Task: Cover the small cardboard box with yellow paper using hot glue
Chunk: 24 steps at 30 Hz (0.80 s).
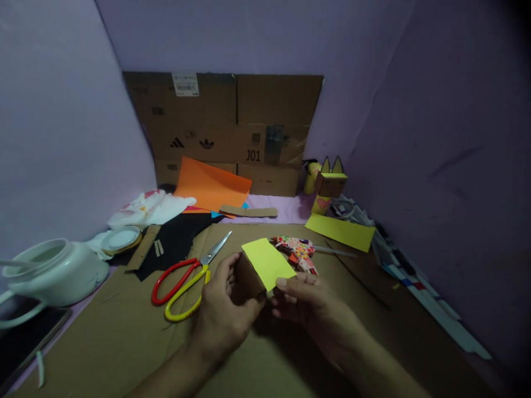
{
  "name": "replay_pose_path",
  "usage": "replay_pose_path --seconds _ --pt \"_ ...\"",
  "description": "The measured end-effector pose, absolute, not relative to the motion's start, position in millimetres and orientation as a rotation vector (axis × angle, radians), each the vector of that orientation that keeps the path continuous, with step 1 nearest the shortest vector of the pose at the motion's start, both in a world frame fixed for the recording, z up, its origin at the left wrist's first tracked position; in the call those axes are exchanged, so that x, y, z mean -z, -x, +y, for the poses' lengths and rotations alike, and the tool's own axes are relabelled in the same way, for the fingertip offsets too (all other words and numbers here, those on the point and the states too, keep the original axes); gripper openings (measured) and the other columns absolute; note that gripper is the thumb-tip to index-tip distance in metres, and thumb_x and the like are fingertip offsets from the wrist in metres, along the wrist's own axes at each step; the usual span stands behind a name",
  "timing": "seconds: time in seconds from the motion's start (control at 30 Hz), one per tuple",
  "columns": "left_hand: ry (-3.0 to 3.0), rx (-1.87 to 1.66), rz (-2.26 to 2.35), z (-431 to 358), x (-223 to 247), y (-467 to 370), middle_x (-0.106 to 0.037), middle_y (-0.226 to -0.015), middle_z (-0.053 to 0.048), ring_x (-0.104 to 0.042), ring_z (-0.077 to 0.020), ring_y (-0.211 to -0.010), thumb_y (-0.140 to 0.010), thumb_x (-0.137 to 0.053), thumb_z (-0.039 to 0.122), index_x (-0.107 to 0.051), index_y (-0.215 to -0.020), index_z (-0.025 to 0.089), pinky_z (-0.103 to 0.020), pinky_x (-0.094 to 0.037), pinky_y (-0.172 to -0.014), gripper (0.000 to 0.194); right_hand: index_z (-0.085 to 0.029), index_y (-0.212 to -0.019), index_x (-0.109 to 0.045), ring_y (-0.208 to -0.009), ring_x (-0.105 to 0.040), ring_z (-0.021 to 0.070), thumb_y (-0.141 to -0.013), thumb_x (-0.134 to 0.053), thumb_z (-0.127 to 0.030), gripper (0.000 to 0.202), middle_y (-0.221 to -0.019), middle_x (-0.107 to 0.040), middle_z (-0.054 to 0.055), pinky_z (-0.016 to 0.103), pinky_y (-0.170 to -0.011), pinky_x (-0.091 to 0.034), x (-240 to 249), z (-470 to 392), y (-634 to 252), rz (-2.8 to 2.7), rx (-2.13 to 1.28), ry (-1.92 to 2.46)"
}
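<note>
In front of me my left hand [228,309] is wrapped round a small brown cardboard box [249,276], thumb at its near edge. A piece of yellow paper [269,264] covers the top of the box. My right hand [305,296] pinches the near right corner of the yellow paper between thumb and fingers. Left of the box lie scissors [203,268] with one red and one yellow handle, blades apart. Behind my right hand rests a glue gun [296,249] with a floral pattern, partly hidden by the paper.
A white teapot-like pot [62,271] stands at the left over a dark flat device [37,337]. Orange paper [213,188] leans on a printed cardboard panel [207,132] at the back. A cardboard-headed figure [331,185] and a yellow strip [342,232] are at the right.
</note>
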<state>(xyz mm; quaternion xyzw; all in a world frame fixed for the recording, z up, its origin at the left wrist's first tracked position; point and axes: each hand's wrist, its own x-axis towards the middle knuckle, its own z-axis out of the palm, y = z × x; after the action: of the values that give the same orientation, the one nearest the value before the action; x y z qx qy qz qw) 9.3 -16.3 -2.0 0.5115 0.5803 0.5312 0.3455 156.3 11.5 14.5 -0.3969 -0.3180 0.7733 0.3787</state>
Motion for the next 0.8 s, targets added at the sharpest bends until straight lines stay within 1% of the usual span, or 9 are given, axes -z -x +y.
replay_pose_path --seconds 0.07,0.13,0.17,0.23,0.27,0.33,0.4,0.6,0.8 --pt "-1.367 -1.388 1.547 -16.4 4.1 -6.4 -0.056 -0.12 -0.015 -0.056 -0.0275 -0.109 -0.061 -0.067 0.016 -0.04 -0.118 0.013 -0.035 -0.049 -0.091 0.063 -0.015 -0.042 -0.054 -0.038 -0.044 0.0073 -0.06 -0.072 -0.044 0.039 -0.04 -0.053 -0.001 0.021 -0.042 -0.036 -15.5 12.7 -159.4 -1.096 -1.817 1.139" --pt "-1.474 -1.378 1.568 -16.8 6.6 -1.8 -0.055 -0.121 -0.012 -0.055 -0.0269 -0.109 -0.061 -0.064 0.011 -0.041 -0.119 0.016 -0.037 -0.047 -0.092 0.062 -0.017 -0.035 -0.045 -0.034 -0.032 0.0055 -0.065 -0.066 -0.05 0.049 -0.032 -0.04 -0.004 0.021 -0.037 -0.025 -18.4 14.5 -165.0 -1.348 -1.445 1.281" --pt "-1.541 -1.353 1.549 -17.2 7.5 0.6 -0.055 -0.121 -0.01 -0.055 -0.0259 -0.109 -0.062 -0.062 0.008 -0.042 -0.119 0.019 -0.037 -0.045 -0.094 0.061 -0.018 -0.036 -0.044 -0.034 -0.031 0.0062 -0.067 -0.065 -0.049 0.049 -0.033 -0.038 -0.005 0.022 -0.038 -0.024 -20.5 15.9 -168.7 -1.423 -1.22 1.32" --pt "-1.667 -1.276 1.458 -18.7 7.5 4.5 -0.056 -0.119 -0.006 -0.056 -0.0231 -0.108 -0.061 -0.056 0.002 -0.043 -0.118 0.023 -0.035 -0.044 -0.095 0.062 -0.017 -0.048 -0.055 -0.045 -0.046 0.0111 -0.072 -0.063 -0.041 0.034 -0.045 -0.051 -0.002 0.023 -0.045 -0.033 -24.4 20.2 -177.3 -1.509 -0.858 1.274" --pt "-1.726 -1.222 1.4 -19.6 6.5 5.5 -0.057 -0.118 -0.004 -0.056 -0.0219 -0.107 -0.06 -0.053 0.0 -0.043 -0.117 0.024 -0.034 -0.044 -0.094 0.063 -0.017 -0.06 -0.063 -0.056 -0.054 0.0148 -0.074 -0.061 -0.037 0.024 -0.058 -0.06 0.002 0.025 -0.052 -0.039 -25.8 23.2 -181.5 -1.554 -0.768 1.199" --pt "-1.838 -1.119 1.317 -21.5 3.1 5.3 -0.056 -0.117 -0.002 -0.055 -0.0204 -0.107 -0.056 -0.05 -0.003 -0.046 -0.114 0.024 -0.031 -0.043 -0.094 0.064 -0.019 -0.08 -0.07 -0.082 -0.061 0.0209 -0.076 -0.059 -0.03 0.016 -0.084 -0.069 0.006 0.031 -0.07 -0.045 -26.4 29.3 -188.5 -1.659 -0.76 1.029" --pt "-1.932 -1.048 1.269 -22.9 -0.9 3.0 -0.054 -0.117 -0.002 -0.052 -0.0196 -0.108 -0.054 -0.048 -0.005 -0.048 -0.111 0.024 -0.03 -0.041 -0.095 0.065 -0.021 -0.083 -0.071 -0.088 -0.061 0.0215 -0.076 -0.059 -0.025 0.014 -0.089 -0.069 0.006 0.033 -0.077 -0.045 -24.9 33.9 -192.3 -1.754 -0.867 0.909" --pt "-2.01 -1.007 1.19 -24.5 -7.5 -0.7 -0.054 -0.115 -0.001 -0.05 -0.0179 -0.108 -0.05 -0.044 -0.005 -0.048 -0.11 0.024 -0.027 -0.038 -0.095 0.067 -0.022 -0.076 -0.07 -0.078 -0.062 0.0176 -0.074 -0.062 -0.015 0.01 -0.077 -0.067 0.003 0.03 -0.072 -0.047 -21.3 32.9 -188.9 -1.846 -1.033 0.772" --pt "-2.03 -1.034 1.15 -24.9 -5.5 1.2 -0.055 -0.115 -0.002 -0.049 -0.0197 -0.108 -0.048 -0.042 -0.005 -0.049 -0.11 0.024 -0.029 -0.037 -0.094 0.069 -0.02 -0.069 -0.065 -0.071 -0.06 0.0168 -0.075 -0.061 -0.016 0.008 -0.073 -0.064 0.002 0.029 -0.069 -0.044 -22.7 30.5 -186.0 -1.92 -1.019 0.806"
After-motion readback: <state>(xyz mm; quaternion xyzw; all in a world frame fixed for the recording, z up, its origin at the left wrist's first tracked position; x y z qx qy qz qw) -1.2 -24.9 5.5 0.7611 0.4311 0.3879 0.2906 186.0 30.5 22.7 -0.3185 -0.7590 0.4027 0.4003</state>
